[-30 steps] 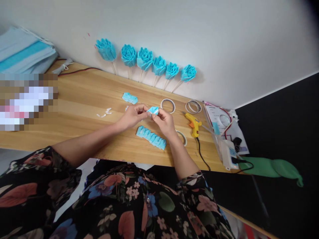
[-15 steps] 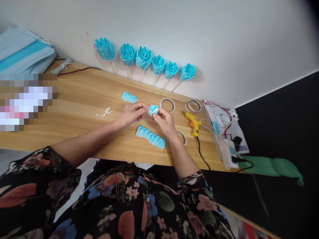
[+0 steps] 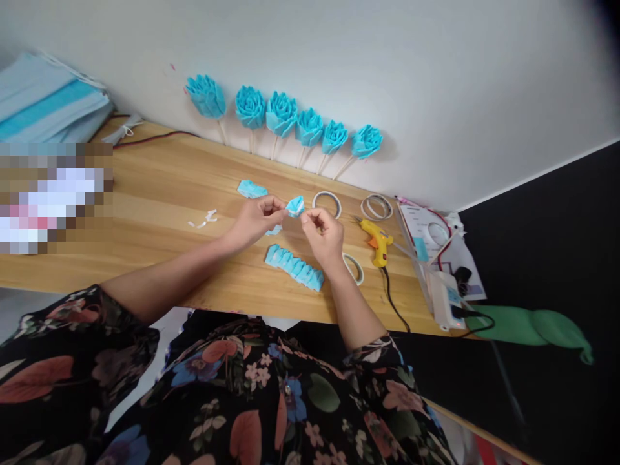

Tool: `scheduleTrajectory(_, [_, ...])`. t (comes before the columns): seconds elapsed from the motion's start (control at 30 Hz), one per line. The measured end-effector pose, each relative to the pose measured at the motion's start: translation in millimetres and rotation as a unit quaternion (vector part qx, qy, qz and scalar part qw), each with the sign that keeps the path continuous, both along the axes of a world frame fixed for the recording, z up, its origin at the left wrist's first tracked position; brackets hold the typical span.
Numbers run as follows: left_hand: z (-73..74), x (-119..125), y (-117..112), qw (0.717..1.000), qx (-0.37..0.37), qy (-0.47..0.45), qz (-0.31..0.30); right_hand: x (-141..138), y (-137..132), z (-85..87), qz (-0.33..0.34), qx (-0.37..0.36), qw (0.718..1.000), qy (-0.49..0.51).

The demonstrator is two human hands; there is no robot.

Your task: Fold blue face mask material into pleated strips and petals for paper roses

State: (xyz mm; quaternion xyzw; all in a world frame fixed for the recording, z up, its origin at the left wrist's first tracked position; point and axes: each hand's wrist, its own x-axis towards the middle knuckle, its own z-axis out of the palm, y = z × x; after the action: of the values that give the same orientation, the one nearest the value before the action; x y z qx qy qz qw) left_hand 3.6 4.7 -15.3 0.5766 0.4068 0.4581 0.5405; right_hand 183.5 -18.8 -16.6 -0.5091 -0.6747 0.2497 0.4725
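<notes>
My left hand (image 3: 256,221) pinches a small folded blue paper piece (image 3: 295,206) above the wooden table (image 3: 159,187). My right hand (image 3: 323,235) is closed in a pinch just right of that piece, fingertips near its lower edge; whether it grips the paper or something else is unclear. A bit of blue paper (image 3: 274,230) shows under the left hand. A row of folded blue paper pieces (image 3: 294,267) lies on the table just below both hands. Another small blue folded stack (image 3: 252,189) lies behind the left hand.
Several blue paper roses on sticks (image 3: 281,116) lean against the wall. Tape rolls (image 3: 326,205) (image 3: 376,207) (image 3: 355,268) and a yellow glue gun (image 3: 376,241) lie to the right. White scraps (image 3: 203,220) lie left. A power strip (image 3: 445,300) sits at the table's right end.
The blue piece has moved from my right hand into my left hand's pinch and risen slightly. My right hand has shifted just below and right of it.
</notes>
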Motion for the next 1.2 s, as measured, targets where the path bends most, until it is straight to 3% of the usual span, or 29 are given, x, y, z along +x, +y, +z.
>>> scheduleTrajectory(0.1, [-2.3,1.2,-1.0,1.000,-0.004,-0.009,-0.013,-1.3,-0.9,-2.6,0.037,0.022,0.997,-0.057])
scheduleTrajectory(0.23, [-3.9,1.8,-2.1,1.000,0.004,0.000,-0.024,-0.8,1.5,-7.0,0.037,0.031,0.996,-0.077])
scheduleTrajectory(0.43, [-7.2,2.7,-4.0,0.994,0.098,0.057,0.009,-1.4,1.6,-6.4,0.029,0.037,0.994,-0.095])
scheduleTrajectory(0.57, [-7.9,2.7,-4.3,0.992,0.111,0.065,0.011,-2.3,1.3,-4.4,0.032,0.036,0.994,-0.095])
scheduleTrajectory(0.97, [0.7,2.3,-4.1,1.000,0.020,0.018,-0.015,0.8,0.1,-4.2,0.051,0.025,0.995,-0.081])
scheduleTrajectory(1.07, [4.6,0.4,-3.7,1.000,-0.020,-0.009,-0.018,3.3,-0.8,-1.5,0.063,0.002,0.997,-0.044])
scheduleTrajectory(1.2, [7.1,-1.8,-3.2,0.998,-0.054,-0.043,-0.013,7.1,3.2,-2.3,0.014,-0.041,0.998,0.041])
